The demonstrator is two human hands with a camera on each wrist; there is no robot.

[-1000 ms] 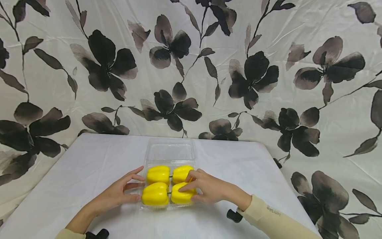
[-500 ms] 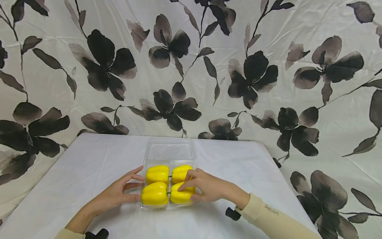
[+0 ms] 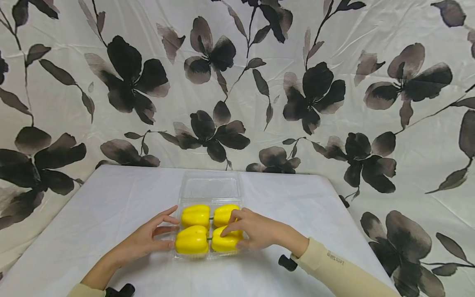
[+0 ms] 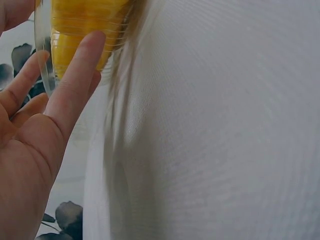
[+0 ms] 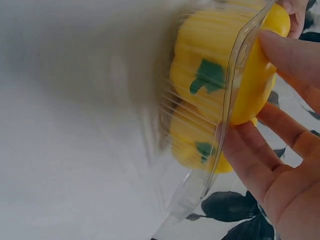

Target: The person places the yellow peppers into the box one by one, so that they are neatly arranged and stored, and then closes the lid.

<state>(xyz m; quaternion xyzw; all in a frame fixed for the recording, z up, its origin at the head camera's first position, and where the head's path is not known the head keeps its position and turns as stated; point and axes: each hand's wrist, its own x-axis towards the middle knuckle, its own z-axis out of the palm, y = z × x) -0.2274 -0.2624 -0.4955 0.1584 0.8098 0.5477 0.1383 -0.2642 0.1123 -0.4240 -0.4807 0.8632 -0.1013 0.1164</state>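
Observation:
Yellow bell peppers fill a clear plastic clamshell box (image 3: pixel 211 187) whose lid lies back, away from the person. They sit in two rows, with the front-left pepper (image 3: pixel 191 240) and back-left pepper (image 3: pixel 195 215) in full view. The right hand (image 3: pixel 257 231) holds the front-right pepper (image 3: pixel 222 241) between thumb and bent fingers, and partly covers the back-right pepper (image 3: pixel 224 215). Some of its fingers meet the box rim (image 5: pixel 235 70) in the right wrist view. At the box's left side, the left hand (image 3: pixel 142 239) touches the wall with extended thumb and fingers spread.
A white cloth covers the table (image 3: pixel 130 198). Behind it hangs a white curtain (image 3: pixel 259 103) printed with dark flowers. Black wrist devices show at the left forearm (image 3: pixel 94 280) and the right sleeve (image 3: pixel 334 264).
Both hands and the peppers stay nearly where they were. The right forearm shifts very slightly left, and the head view drifts a little.

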